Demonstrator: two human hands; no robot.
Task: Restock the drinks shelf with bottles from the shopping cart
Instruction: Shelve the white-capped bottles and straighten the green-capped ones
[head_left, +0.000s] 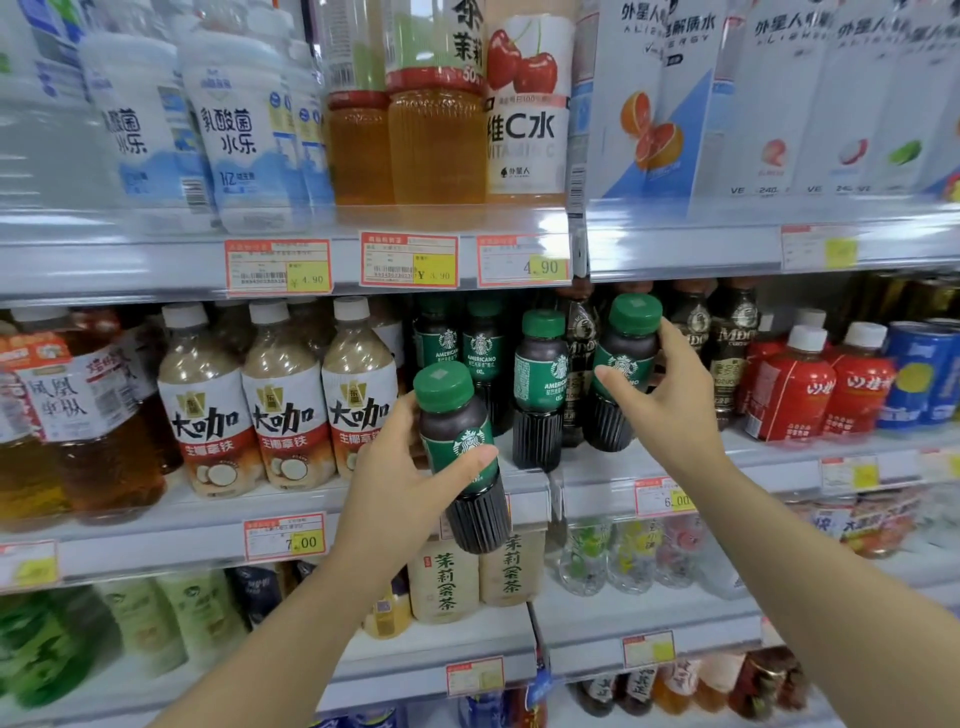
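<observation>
Item: green-capped coffee bottles (540, 384), middle shelf (592, 465), frame centre. We are counting three standing there. Our right hand (660, 395) is gripping a fourth bottle (626, 345) at the row's right; our left hand (410, 467) is clasping a fifth bottle (452, 415), tilted, lower centre. Both seem to be awaiting placement; cart unseen.

**Bright, even store light, soft toward the edges**

The scene is lit brightly and evenly. Highlights on the shoulders of the milk-tea bottles (208, 358) suggest light from above. Glare is thrown off the clear rail (550, 223), and the price tag (818, 249) at right is washed out. The near coffee bottle (454, 415) in the left hand (395, 483) and the far coffee bottle (626, 345) in the right hand (670, 400) are rendered sharply. The white yogurt-drink bottles (140, 130) and the green bottles (36, 644) at lower left are smeared by blur. The shelf edges (156, 551) are bowed by the wide lens.
</observation>
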